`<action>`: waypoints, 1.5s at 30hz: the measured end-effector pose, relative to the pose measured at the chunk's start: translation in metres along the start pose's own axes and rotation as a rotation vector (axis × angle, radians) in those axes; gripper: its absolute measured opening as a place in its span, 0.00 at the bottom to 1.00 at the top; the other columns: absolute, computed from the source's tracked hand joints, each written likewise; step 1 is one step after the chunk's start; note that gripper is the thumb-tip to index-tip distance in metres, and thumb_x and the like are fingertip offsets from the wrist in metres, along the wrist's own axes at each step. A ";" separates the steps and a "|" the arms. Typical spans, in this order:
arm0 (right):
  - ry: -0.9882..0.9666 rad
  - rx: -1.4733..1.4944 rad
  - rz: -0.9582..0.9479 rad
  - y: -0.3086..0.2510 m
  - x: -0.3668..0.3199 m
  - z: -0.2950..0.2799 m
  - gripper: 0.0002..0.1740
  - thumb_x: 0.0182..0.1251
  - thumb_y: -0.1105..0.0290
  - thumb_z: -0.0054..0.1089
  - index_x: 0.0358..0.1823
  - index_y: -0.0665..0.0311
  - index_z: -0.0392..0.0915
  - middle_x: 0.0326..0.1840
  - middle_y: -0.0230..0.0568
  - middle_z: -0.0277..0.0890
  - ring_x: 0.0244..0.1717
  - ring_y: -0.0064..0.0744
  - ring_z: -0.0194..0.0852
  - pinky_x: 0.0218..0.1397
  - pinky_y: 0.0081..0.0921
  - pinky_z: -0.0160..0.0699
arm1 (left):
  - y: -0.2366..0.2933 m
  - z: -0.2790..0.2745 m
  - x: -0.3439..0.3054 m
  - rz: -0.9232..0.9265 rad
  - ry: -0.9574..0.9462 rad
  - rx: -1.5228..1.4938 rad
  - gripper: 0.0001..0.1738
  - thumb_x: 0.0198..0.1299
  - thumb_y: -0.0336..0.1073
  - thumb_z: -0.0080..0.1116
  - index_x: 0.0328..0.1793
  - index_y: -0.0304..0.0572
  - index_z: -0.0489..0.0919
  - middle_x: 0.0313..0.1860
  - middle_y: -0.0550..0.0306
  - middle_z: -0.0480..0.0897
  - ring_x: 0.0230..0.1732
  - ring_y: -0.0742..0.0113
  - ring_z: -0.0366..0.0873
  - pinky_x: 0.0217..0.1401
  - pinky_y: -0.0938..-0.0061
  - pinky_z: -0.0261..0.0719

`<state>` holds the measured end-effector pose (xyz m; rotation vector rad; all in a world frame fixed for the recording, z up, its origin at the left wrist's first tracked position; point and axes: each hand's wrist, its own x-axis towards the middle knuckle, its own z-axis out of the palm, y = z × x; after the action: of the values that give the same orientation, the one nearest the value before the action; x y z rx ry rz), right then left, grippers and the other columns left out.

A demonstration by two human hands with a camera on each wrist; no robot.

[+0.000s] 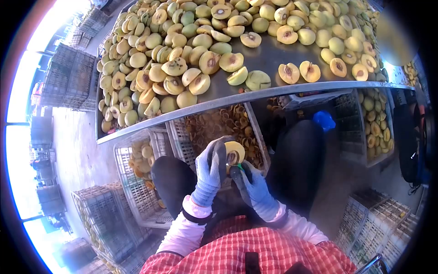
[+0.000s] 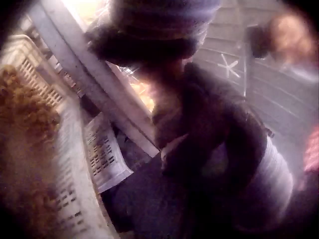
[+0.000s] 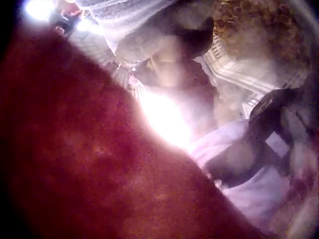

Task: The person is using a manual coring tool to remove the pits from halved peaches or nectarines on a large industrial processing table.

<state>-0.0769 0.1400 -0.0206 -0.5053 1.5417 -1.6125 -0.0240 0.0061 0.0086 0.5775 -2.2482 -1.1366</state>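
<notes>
Over a crate between the person's knees, the gloved left hand (image 1: 211,168) holds a yellow peach half (image 1: 235,147), its cut face and brown centre showing. Close against the fruit's near side, the gloved right hand (image 1: 256,186) grips a small tool with a green handle (image 1: 240,166). Most of the tool is hidden by the fingers, so I cannot tell its kind. Both wrist views are dim and blurred; a grey glove (image 2: 159,30) fills the top of the left one.
A metal table (image 1: 255,48) ahead bears many peach halves. Beneath its edge stands a crate (image 1: 180,137) of brown scraps. Crates of fruit stand at left (image 1: 132,194) and right (image 1: 388,160). Stacked crates (image 1: 107,219) flank the seated person. Something blue (image 1: 324,120) lies near the right knee.
</notes>
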 end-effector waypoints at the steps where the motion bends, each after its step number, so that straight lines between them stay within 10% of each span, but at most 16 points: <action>1: -0.006 -0.085 -0.043 -0.001 -0.001 0.000 0.12 0.71 0.68 0.52 0.46 0.71 0.73 0.32 0.49 0.77 0.34 0.36 0.78 0.37 0.32 0.72 | 0.003 0.002 -0.005 -0.116 0.022 -0.087 0.15 0.68 0.32 0.47 0.51 0.27 0.77 0.44 0.41 0.83 0.42 0.53 0.84 0.47 0.70 0.80; 7: -0.073 0.112 0.012 0.021 -0.011 0.007 0.08 0.71 0.69 0.54 0.45 0.66 0.75 0.35 0.33 0.77 0.35 0.23 0.72 0.33 0.19 0.70 | 0.010 -0.007 -0.005 -0.074 -0.017 0.016 0.16 0.64 0.34 0.47 0.49 0.30 0.79 0.42 0.42 0.84 0.40 0.49 0.84 0.45 0.67 0.81; 11: -0.435 0.878 0.620 -0.008 -0.013 -0.001 0.17 0.73 0.54 0.51 0.39 0.62 0.74 0.26 0.31 0.71 0.25 0.23 0.69 0.23 0.19 0.68 | 0.000 -0.012 -0.003 0.079 -0.060 0.082 0.15 0.62 0.34 0.49 0.48 0.31 0.80 0.42 0.43 0.84 0.40 0.49 0.84 0.43 0.66 0.81; 16: -0.901 1.836 0.712 0.007 -0.014 0.006 0.28 0.73 0.39 0.39 0.33 0.58 0.68 0.17 0.27 0.58 0.11 0.18 0.55 0.14 0.16 0.58 | -0.024 0.005 -0.022 0.179 -0.145 -0.024 0.17 0.59 0.29 0.54 0.54 0.30 0.74 0.41 0.42 0.82 0.35 0.44 0.82 0.40 0.63 0.81; 20: -0.892 1.782 0.539 0.006 -0.007 0.001 0.28 0.73 0.41 0.39 0.34 0.60 0.67 0.16 0.29 0.57 0.11 0.19 0.54 0.13 0.17 0.58 | -0.056 0.000 -0.059 0.087 0.228 0.336 0.17 0.65 0.30 0.51 0.56 0.27 0.72 0.40 0.41 0.80 0.38 0.49 0.80 0.45 0.66 0.78; 22: -0.674 1.663 0.656 0.015 -0.007 -0.003 0.29 0.72 0.40 0.41 0.36 0.61 0.72 0.16 0.30 0.58 0.12 0.20 0.54 0.14 0.18 0.58 | -0.048 -0.043 -0.063 -0.468 0.408 -0.190 0.18 0.71 0.37 0.45 0.55 0.28 0.74 0.42 0.43 0.81 0.40 0.53 0.80 0.47 0.67 0.77; 25: -0.533 1.470 0.746 0.039 -0.005 -0.002 0.30 0.70 0.39 0.45 0.39 0.61 0.78 0.16 0.29 0.60 0.12 0.22 0.54 0.14 0.19 0.58 | -0.080 -0.135 -0.065 -0.265 0.575 0.549 0.22 0.72 0.45 0.45 0.54 0.31 0.77 0.41 0.44 0.81 0.43 0.55 0.79 0.49 0.65 0.76; 28: -0.365 1.117 0.778 0.030 -0.004 0.002 0.29 0.69 0.38 0.46 0.38 0.60 0.77 0.15 0.28 0.61 0.12 0.22 0.56 0.15 0.19 0.58 | -0.079 -0.179 -0.048 -0.451 0.329 1.184 0.21 0.67 0.47 0.52 0.56 0.37 0.77 0.45 0.44 0.78 0.41 0.52 0.79 0.52 0.64 0.76; 31: -0.223 0.948 0.769 0.017 0.000 0.014 0.27 0.70 0.40 0.47 0.36 0.60 0.75 0.14 0.29 0.65 0.12 0.23 0.62 0.15 0.19 0.61 | -0.025 -0.110 0.022 -0.258 0.393 0.546 0.23 0.57 0.42 0.67 0.57 0.42 0.78 0.46 0.45 0.78 0.37 0.60 0.81 0.38 0.70 0.80; 33: -0.155 0.849 0.753 0.013 0.002 0.015 0.26 0.70 0.42 0.49 0.36 0.60 0.74 0.15 0.30 0.66 0.12 0.24 0.63 0.15 0.19 0.62 | 0.000 -0.071 0.074 -0.270 0.209 0.637 0.24 0.55 0.43 0.69 0.56 0.43 0.78 0.46 0.50 0.81 0.36 0.60 0.82 0.42 0.71 0.79; 35: -0.137 0.815 0.756 0.013 0.004 0.013 0.25 0.70 0.43 0.50 0.36 0.61 0.75 0.15 0.30 0.68 0.13 0.24 0.64 0.16 0.20 0.64 | -0.031 -0.046 0.115 0.091 0.078 0.908 0.28 0.50 0.45 0.70 0.57 0.45 0.76 0.48 0.50 0.79 0.49 0.54 0.79 0.46 0.63 0.78; 41: -0.095 0.761 0.651 0.015 0.009 0.004 0.21 0.74 0.45 0.42 0.40 0.55 0.73 0.17 0.29 0.66 0.12 0.22 0.61 0.17 0.19 0.62 | -0.069 -0.035 0.174 -0.114 -0.358 1.032 0.30 0.42 0.42 0.73 0.53 0.45 0.76 0.47 0.52 0.78 0.50 0.53 0.78 0.46 0.60 0.78; 45: 0.011 0.886 0.486 0.015 0.016 -0.005 0.25 0.71 0.46 0.50 0.45 0.64 0.76 0.18 0.29 0.71 0.13 0.21 0.66 0.16 0.17 0.64 | -0.033 -0.047 0.123 0.332 -0.125 0.649 0.35 0.37 0.39 0.74 0.57 0.46 0.77 0.53 0.49 0.77 0.53 0.49 0.75 0.52 0.58 0.76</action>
<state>-0.0854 0.1321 -0.0401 0.3393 0.7289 -1.6886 -0.0825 -0.1123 0.0383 0.3506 -2.6911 -0.2715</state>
